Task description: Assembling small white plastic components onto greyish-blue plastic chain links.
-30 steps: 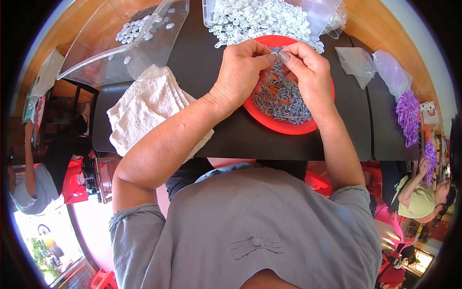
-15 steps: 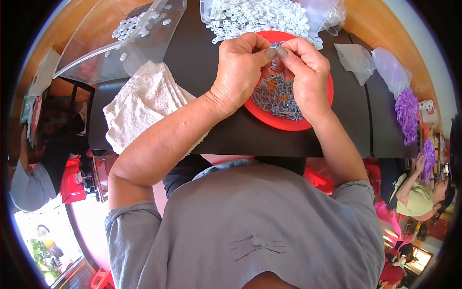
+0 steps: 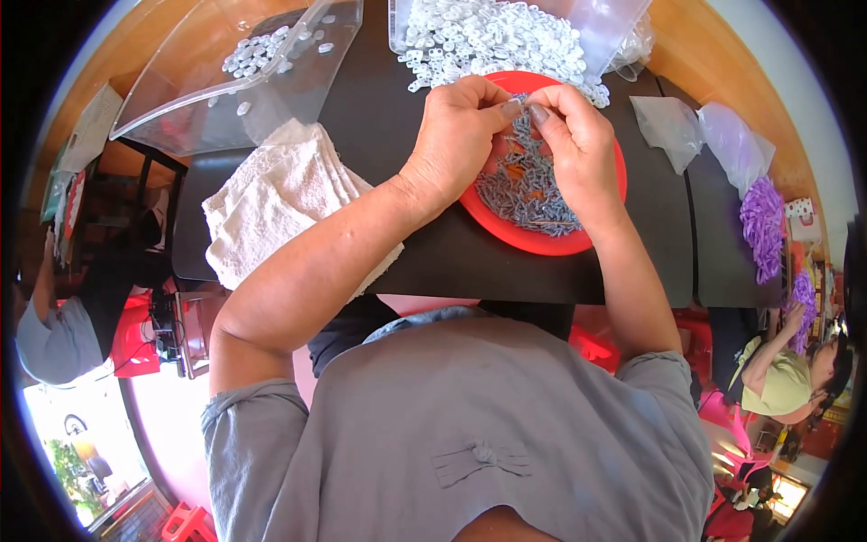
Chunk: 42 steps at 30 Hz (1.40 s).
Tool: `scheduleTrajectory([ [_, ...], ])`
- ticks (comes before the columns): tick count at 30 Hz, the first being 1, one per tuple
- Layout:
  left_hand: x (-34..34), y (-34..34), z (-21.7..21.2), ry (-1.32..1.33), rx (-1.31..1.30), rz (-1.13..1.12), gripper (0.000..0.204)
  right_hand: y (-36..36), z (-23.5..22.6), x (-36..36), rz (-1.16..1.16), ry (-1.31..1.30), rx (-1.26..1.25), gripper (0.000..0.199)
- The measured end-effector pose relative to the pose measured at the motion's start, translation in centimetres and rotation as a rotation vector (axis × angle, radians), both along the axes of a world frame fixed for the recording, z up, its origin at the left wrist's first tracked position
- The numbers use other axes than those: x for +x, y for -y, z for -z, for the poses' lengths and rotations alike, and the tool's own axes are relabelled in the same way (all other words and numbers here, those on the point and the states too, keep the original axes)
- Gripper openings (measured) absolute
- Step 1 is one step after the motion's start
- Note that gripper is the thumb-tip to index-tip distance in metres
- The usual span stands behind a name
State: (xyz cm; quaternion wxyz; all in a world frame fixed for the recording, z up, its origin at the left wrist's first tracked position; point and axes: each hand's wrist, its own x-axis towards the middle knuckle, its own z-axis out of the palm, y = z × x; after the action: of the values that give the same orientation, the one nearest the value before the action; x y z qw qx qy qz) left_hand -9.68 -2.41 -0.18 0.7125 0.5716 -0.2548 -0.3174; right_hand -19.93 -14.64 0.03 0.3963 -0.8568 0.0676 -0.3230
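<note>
My left hand (image 3: 462, 126) and my right hand (image 3: 578, 140) meet over a round red plate (image 3: 519, 242). Thumb and forefinger of each hand are pinched together, almost touching. Whatever sits between the fingertips is too small to make out. Many small grey screw-like pieces (image 3: 524, 200) fill the plate, with patches of orange showing among them. Just beyond the plate, a heap of small white plastic pieces with holes (image 3: 497, 41) spills from a clear box (image 3: 623, 32).
Left of my hands, a folded cream cloth (image 3: 271, 194) lies on the dark table (image 3: 433, 271). Behind it, a tilted clear bin (image 3: 190, 99) holds several white pieces. Plastic bags (image 3: 736, 144) and a purple bundle (image 3: 763, 226) lie at the right. A person in yellow-green (image 3: 778, 384) sits farther right.
The whole view has shifted slightly, so table and hands appear a little lower. Both hands stay pinched over the plate, and the pale bit seen between the fingertips shows less now.
</note>
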Motion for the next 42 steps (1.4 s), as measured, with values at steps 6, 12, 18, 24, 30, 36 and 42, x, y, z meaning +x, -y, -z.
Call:
scheduleTrajectory([
  [6, -0.1, 0.1, 0.1, 0.224, 0.092, -0.01, 0.01, 0.3, 0.6, 0.3, 0.009, 0.048, -0.224, 0.002],
  [12, -0.2, 0.0, 0.9, 0.316, 0.121, -0.064, 0.009, -0.4, 1.0, 0.7, 0.011, 0.099, -0.252, 0.005],
  [18, -0.6, 0.1, 0.8, 0.154, 0.075, -0.098, 0.01, -0.6, 1.1, 0.6, -0.002, 0.073, -0.107, 0.01],
  [24, -0.1, 0.2, 0.5, 0.105, 0.133, -0.071, 0.012, -0.1, 1.1, 0.6, 0.053, 0.049, -0.127, 0.007],
  [30, 0.1, 0.2, 1.1, 0.118, 0.112, -0.082, 0.011, -0.5, 0.7, 0.3, 0.055, -0.057, -0.278, 0.015],
  [36, 0.0, 0.4, 1.3, 0.154, 0.108, -0.06, 0.01, -0.5, 0.7, 0.2, 0.059, -0.033, -0.364, 0.02],
  [42, -0.3, 0.5, 2.1, 0.273, 0.068, -0.156, 0.007, -1.1, 1.2, 0.7, 0.089, -0.027, -0.439, 0.02],
])
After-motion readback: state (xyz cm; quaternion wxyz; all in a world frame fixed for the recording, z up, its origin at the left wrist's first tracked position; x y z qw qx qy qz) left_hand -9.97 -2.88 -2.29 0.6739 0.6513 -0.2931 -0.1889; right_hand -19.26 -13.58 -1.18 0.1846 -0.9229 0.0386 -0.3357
